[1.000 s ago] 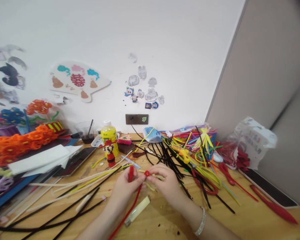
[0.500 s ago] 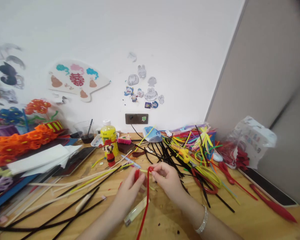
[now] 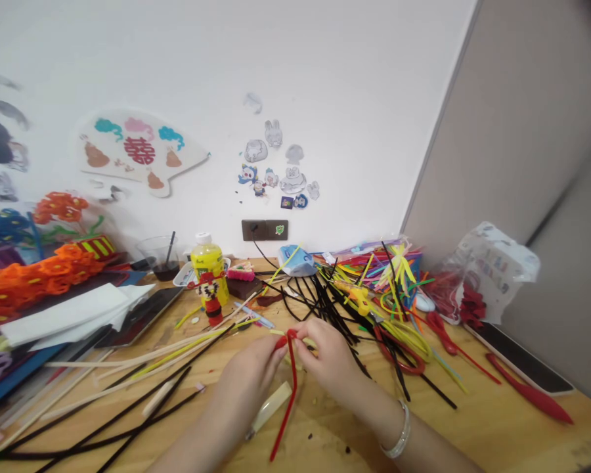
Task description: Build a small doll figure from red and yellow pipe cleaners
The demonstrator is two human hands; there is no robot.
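Note:
My left hand point(image 3: 249, 371) and my right hand point(image 3: 328, 361) meet above the middle of the table. The left thumb and fingers pinch a small red fuzzy piece point(image 3: 280, 342). My right fingertips close on the bent upper end of a red pipe cleaner point(image 3: 291, 401), right beside that piece. Its long tail hangs down between my wrists towards the table. Whether the two red parts are joined is hidden by my fingers. Below the hands lies a pale, clear-ended stick-shaped object point(image 3: 270, 408). Beyond them a small red and black figure point(image 3: 211, 302) stands upright.
Black pipe cleaners point(image 3: 320, 295) lie behind my right hand, near yellow-handled scissors point(image 3: 359, 299). More black and cream stems point(image 3: 142, 368) spread on the left. A yellow bottle point(image 3: 209, 256) and a cup point(image 3: 165, 263) stand at the back. A plastic bag point(image 3: 497, 269) sits at right.
My hands have come closer together, bringing the red piece and the pipe cleaner's bent end side by side. The pipe cleaner's lower end has swung up into view. The whole view has shifted slightly.

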